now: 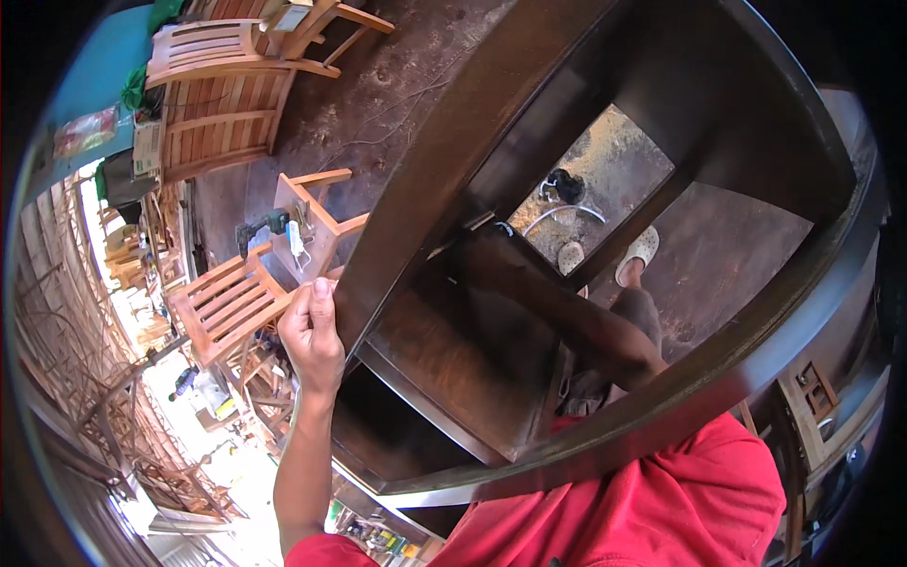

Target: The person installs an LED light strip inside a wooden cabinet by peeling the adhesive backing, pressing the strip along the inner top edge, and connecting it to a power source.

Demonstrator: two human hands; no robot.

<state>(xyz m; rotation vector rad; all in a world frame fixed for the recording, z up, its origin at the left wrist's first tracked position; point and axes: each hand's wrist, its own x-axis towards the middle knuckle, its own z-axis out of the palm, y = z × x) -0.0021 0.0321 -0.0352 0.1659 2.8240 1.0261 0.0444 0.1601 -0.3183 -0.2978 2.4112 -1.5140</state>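
- Cabinet (pixel 463 354): dark brown wood, in front of the person, over the floor (pixel 378 123); its curved near edge crosses in front of the red shirt (pixel 614 506).
- Left hand (pixel 314 331): just beside the cabinet's left board, at its outer edge. Grip closed, fingers curled, thumb extended; can't tell if it has hold of the board.
- Right hand (pixel 480 248): arm reaches inside the cabinet, hand near the left board's inner face. In deep shadow, can't tell grip state.
- Power drill (pixel 263 230): well left of the cabinet, near a slatted chair (pixel 231 304).
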